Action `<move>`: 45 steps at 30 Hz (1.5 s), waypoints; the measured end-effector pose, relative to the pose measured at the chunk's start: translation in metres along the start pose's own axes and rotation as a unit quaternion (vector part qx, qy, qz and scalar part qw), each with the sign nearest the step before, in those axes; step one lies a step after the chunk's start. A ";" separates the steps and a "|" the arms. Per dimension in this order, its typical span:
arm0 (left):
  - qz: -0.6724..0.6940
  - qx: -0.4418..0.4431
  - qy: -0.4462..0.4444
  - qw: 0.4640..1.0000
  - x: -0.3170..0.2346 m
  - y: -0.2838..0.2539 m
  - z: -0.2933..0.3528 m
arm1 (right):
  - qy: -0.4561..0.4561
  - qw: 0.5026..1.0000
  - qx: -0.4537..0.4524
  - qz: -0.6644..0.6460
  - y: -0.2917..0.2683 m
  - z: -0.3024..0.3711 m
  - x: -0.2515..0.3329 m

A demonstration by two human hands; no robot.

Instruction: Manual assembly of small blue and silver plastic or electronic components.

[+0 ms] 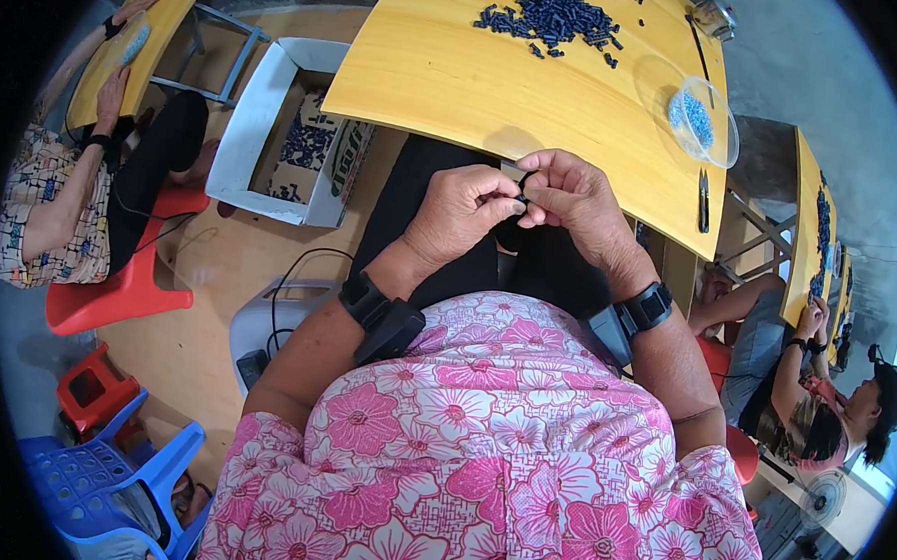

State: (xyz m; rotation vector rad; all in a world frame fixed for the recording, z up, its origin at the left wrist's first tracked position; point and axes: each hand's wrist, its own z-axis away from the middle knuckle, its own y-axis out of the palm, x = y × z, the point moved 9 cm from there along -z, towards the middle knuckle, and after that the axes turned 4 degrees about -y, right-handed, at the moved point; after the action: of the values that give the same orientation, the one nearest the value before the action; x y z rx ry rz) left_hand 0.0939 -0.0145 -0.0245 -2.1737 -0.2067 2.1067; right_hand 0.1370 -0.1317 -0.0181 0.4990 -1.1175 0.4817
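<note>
Just off the near edge of the yellow table, my two hands meet over my lap. Between the fingertips is a small black part, mostly covered by fingers and thumbs. My left hand pinches it from the left, thumb against forefinger. From the right, my right hand closes on the same part with bent fingers. Farther up the table lies a heap of small dark blue cylindrical pieces. A clear round tub of light blue beads stands at the table's right side.
Tweezers lie near the right edge, and a metal can stands at the far corner. A white box with dark pieces is on the floor at left. Red stools and a blue chair stand there. People work at both sides.
</note>
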 end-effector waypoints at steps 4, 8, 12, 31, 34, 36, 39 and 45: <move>0.002 0.007 0.003 1.000 -0.001 0.000 0.000 | 0.000 1.000 -0.005 0.007 0.001 0.000 -0.002; 0.012 0.012 0.013 1.000 -0.004 -0.001 0.001 | 0.007 1.000 -0.019 0.011 0.003 0.003 -0.001; 0.102 0.036 -0.013 0.994 0.004 0.003 0.001 | 0.007 0.998 -0.034 0.050 0.006 0.004 0.001; 0.120 0.012 -0.065 0.991 0.018 -0.006 0.001 | -0.036 0.998 -0.052 -0.009 0.007 0.004 -0.013; 0.126 0.021 -0.066 0.990 0.015 -0.006 0.000 | -0.081 0.994 -0.064 0.045 0.003 0.003 -0.005; 0.135 0.024 -0.065 0.988 0.013 -0.006 0.000 | -0.148 0.979 -0.078 0.118 0.001 0.005 0.006; 0.136 0.029 -0.062 0.988 0.012 -0.007 -0.001 | -0.183 0.967 -0.088 0.153 0.004 0.005 0.016; 0.166 0.027 -0.098 0.981 0.024 -0.003 0.004 | -0.232 0.937 -0.109 0.237 0.008 0.013 0.020</move>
State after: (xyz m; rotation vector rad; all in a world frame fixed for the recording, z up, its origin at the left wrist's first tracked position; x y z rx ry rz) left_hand 0.0905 -0.0072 -0.0473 -2.0882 0.2115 2.4697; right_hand 0.1295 -0.1311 0.0058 0.1388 -1.7433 0.6662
